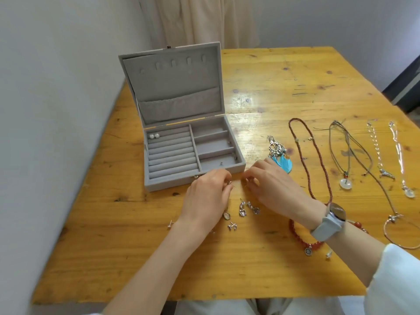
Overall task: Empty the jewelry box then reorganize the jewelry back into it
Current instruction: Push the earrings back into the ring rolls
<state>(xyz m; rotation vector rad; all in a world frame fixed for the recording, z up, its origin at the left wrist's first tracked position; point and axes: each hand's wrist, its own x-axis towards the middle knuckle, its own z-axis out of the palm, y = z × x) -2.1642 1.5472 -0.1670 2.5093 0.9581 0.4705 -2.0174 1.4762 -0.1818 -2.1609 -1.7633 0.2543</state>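
- Left hand (205,196) sits just in front of the jewelry box (193,153), fingers curled, pinching a small silver earring (229,183) at the tips.
- Right hand (270,183) close beside it, fingers curled as if on sth tiny; can't tell what, or whether it holds anything. Grey smartwatch (330,220) on that wrist.
- Just under the hands on the desk (295,71): loose drop earrings (247,208), a few small studs (231,226), one more stud (170,223) off to the left.
- Box open, lid up, at the desk's left-rear. Pearl studs (153,136) already in the top ring-roll slot; a tiny item or two in the right-hand compartments, too small to ID. Lid hooks bare.
- Right of the box: blue feather earrings (280,159), red bead necklace (306,160), cord necklace w/ white ring pendant (345,183), two silver chains (386,155), bangle (400,233), red bead bracelet (302,239) by the right wrist.
- Progress, my read: emptying looks done, refill barely begun. Earring stage underway; remaining earrings, necklaces, chains, bracelets all still to go back.
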